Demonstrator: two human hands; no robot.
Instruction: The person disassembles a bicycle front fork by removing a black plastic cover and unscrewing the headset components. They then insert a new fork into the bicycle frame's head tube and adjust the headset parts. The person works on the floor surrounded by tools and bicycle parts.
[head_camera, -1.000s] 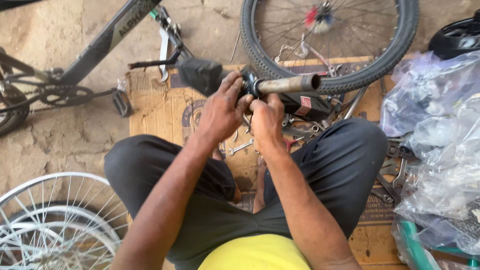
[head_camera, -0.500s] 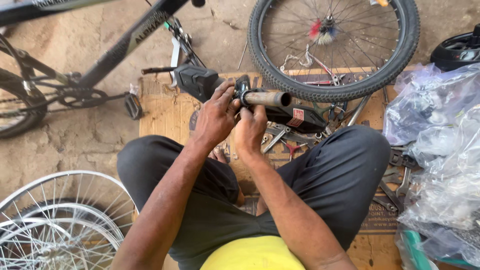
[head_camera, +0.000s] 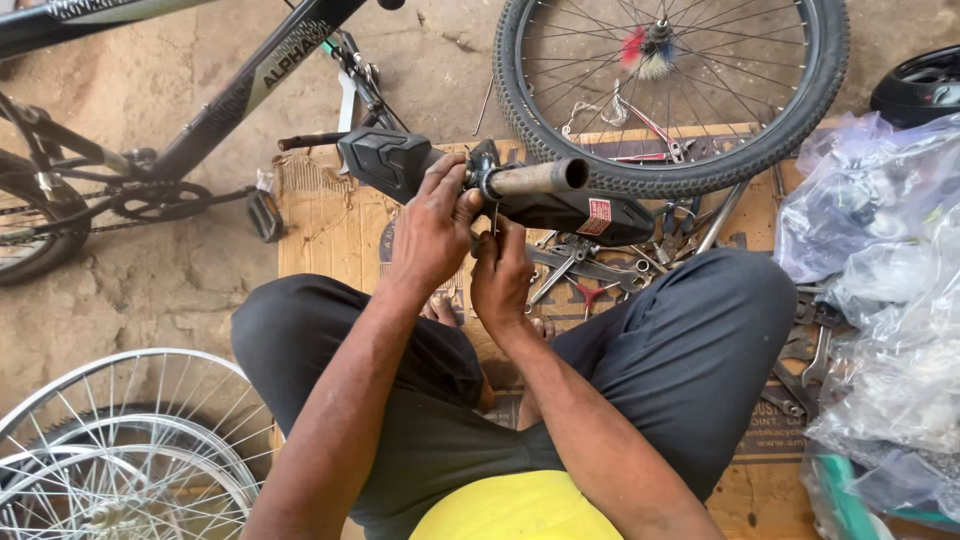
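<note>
A bare metal handlebar end (head_camera: 540, 178) with a dark clamp (head_camera: 484, 170) on it juts out in front of me, over my crossed legs. My left hand (head_camera: 432, 232) grips the clamp and bar from the left, thumb against the fitting. My right hand (head_camera: 503, 272) sits just below, fingers pinched on a thin hex key (head_camera: 495, 217) that points up into the clamp. A black saddle (head_camera: 385, 160) lies behind my left hand. A long black part (head_camera: 590, 213) with a red and white sticker lies under the bar.
A tyred bicycle wheel (head_camera: 690, 170) lies ahead on the cardboard (head_camera: 330, 240). A black bicycle frame (head_camera: 220, 110) with chain and pedal stands at the left. Bare spoked rims (head_camera: 110, 450) lie at bottom left. Pliers and spanners (head_camera: 590, 275) scatter ahead; clear plastic bags (head_camera: 890, 300) pile up on the right.
The handlebar end has shifted slightly left and down. My right hand has dropped below the clamp, and the thin key between its fingers now shows.
</note>
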